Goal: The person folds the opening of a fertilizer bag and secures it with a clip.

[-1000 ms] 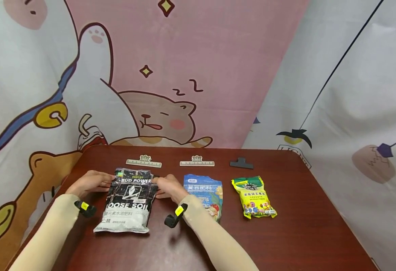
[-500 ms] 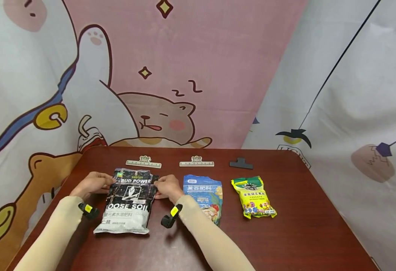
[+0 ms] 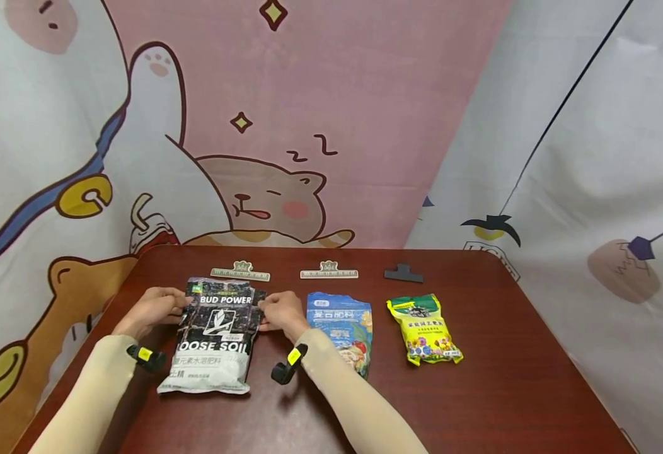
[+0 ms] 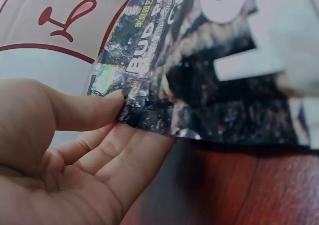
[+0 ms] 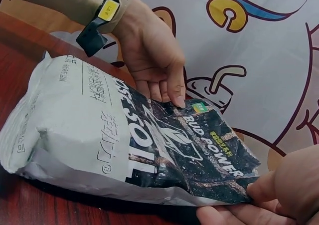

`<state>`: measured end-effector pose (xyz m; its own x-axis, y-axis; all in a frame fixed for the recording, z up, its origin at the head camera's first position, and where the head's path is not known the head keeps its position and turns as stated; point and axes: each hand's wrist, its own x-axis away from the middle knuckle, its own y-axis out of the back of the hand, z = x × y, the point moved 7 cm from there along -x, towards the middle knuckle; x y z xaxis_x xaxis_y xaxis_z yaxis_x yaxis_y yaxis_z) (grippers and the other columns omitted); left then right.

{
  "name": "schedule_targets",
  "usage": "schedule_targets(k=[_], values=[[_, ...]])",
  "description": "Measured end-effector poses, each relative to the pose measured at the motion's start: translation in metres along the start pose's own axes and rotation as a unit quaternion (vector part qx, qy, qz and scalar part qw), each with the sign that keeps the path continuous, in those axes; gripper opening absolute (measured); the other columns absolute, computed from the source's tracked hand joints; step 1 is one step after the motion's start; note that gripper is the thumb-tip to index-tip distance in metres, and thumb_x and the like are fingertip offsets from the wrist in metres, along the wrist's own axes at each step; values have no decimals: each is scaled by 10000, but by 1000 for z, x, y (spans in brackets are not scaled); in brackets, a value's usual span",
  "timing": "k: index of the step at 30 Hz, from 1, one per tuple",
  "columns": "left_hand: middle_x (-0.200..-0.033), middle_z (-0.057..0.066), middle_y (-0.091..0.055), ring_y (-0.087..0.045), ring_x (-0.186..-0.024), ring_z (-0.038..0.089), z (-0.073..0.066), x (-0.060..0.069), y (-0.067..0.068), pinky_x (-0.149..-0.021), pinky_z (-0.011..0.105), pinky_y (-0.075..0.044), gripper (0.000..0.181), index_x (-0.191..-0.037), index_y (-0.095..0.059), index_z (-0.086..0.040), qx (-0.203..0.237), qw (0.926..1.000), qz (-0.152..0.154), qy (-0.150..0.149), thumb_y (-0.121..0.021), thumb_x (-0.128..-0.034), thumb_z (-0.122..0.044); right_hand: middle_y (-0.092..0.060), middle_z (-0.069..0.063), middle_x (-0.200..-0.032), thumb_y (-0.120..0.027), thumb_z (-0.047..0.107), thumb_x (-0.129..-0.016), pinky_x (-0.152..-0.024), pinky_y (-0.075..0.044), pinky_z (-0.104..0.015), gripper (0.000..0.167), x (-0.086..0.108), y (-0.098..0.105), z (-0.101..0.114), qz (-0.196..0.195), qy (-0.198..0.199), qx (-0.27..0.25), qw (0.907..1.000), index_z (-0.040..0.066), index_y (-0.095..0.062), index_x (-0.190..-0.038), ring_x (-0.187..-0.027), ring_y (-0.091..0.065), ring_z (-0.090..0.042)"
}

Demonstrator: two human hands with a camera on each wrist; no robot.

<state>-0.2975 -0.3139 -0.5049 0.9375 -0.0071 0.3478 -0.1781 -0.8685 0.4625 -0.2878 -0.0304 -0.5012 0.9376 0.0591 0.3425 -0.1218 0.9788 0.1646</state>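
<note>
1. While its upper side edges are pinched by two bare hands, the plump plastic bag, black above and whitish below, is laid face up on the glossy reddish-brown table, its printed top end pointed away from the person.
2. The bag's left upper edge is held by the left hand; the thumb is pressed on the printed face near a small green label, and the other fingers are placed underneath, so only a narrow gap, filled by the film, is left.
3. The bag's opposite upper edge is held by the right hand in a similar pinch, with the thumb above and fingers below.
4. Just to the right of the bag, the blue printed pouch is partly covered by the right forearm, clothed in a cream sleeve.
5. Farther right of the bag, the yellow packet with a green top is set down, well apart from it.
6. Behind the bag, a pale clip with a piano-key pattern is placed; to the right of that, a second matching pale clip and a dark grey clip are lined up.
7. Beyond the bag and table, a cartoon-printed cloth is hung.
</note>
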Motion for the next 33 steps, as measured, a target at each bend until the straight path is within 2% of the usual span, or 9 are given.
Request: schedule_targets(k=[5,12,17,21,25,28,33], values=[[-1076,116,-623,-630,-920,199,-2,1,2,-791,308,-608,379,-1238,-579,80,189,9995,-192,-151,-586,-1048,-248,-670,-111,-802,-681,87,-975,-644,-638,-355,134,1,0,4,-9,147,-208,9997,-4,-751,-1044,-585,-655,-180],[-1152,133,-598,-623,-946,196,-15,3,2,-802,296,-598,446,-1279,-543,54,396,9978,-333,-408,-569,-1057,-331,-731,-128,-869,-681,90,-972,-664,-641,-371,146,4,6,13,63,426,-583,9974,-26,-750,-1029,-603,-662,-175],[-1075,39,-602,-625,-884,113,-27,8,5,-771,281,-591,406,-1249,-543,37,607,9942,-532,-710,-560,-1061,-323,-759,-154,-896,-676,122,-990,-708,-641,-402,174,8,12,23,205,638,-633,9957,-27,-743,-1049,-632,-706,-171],[-1028,-20,-617,-630,-875,79,-34,15,9,-768,262,-595,405,-1233,-552,22,746,9907,-702,-897,-567,-1057,-343,-785,-150,-952,-680,147,-994,-717,-641,-413,185,12,17,31,231,892,-420,9949,-6,-740,-1078,-659,-737,-171],[-943,-104,-636,-643,-840,63,-41,23,12,-750,259,-600,338,-1157,-572,-18,1095,9845,-820,-1095,-591,-1046,-336,-792,-105,-1000,-681,197,-1001,-698,-642,-391,194,18,21,40,150,1322,37,9911,40,-746,-1093,-701,-757,-187],[-899,-146,-656,-655,-813,53,-45,28,15,-727,253,-600,261,-1095,-586,-51,1465,9773,-890,-1243,-616,-1036,-304,-787,-99,-1008,-675,222,-1006,-682,-640,-360,206,24,23,47,151,1642,209,9861,52,-749,-1095,-719,-767,-220],[-853,-138,-687,-658,-767,53,-52,37,16,-689,236,-589,160,-1016,-624,-95,1938,9638,-1053,-1497,-653,-1017,-251,-783,-109,-992,-678,230,-1004,-643,-625,-296,204,33,29,57,119,2096,291,9773,53,-752,-1071,-698,-771,-261]])
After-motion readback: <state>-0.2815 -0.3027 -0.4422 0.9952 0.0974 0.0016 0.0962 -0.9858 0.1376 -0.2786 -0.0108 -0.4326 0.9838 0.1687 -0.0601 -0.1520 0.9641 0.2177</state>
